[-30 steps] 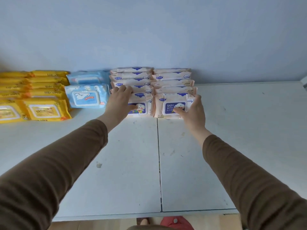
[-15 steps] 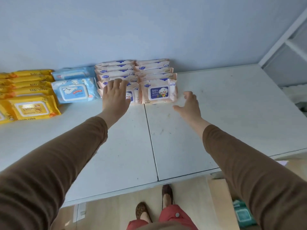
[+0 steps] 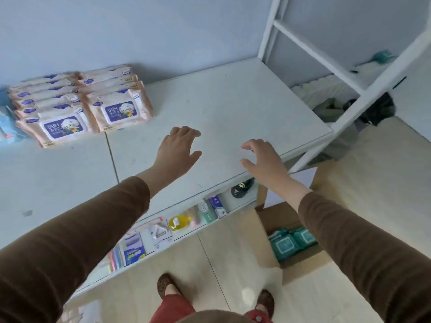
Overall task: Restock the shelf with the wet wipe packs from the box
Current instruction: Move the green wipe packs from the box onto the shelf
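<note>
The teal wet wipe packs (image 3: 291, 242) lay in the open cardboard box (image 3: 300, 269) on the floor, below and to the right of the white shelf (image 3: 233, 108); judging by their look, they would be soft, slightly squashy and fairly light, with slick film wrapping, so gripping across the flat faces or around the long edges would likely serve best. Two stacks of peach baby wipe packs (image 3: 93, 108) sat on the shelf near the wall. The left hand (image 3: 178, 151) hovered over the shelf top, fingers loosely spread, holding nothing; the right hand (image 3: 264, 160) hung at the shelf's front edge, fingers relaxed and slightly curled, also empty; both arms were outstretched.
</note>
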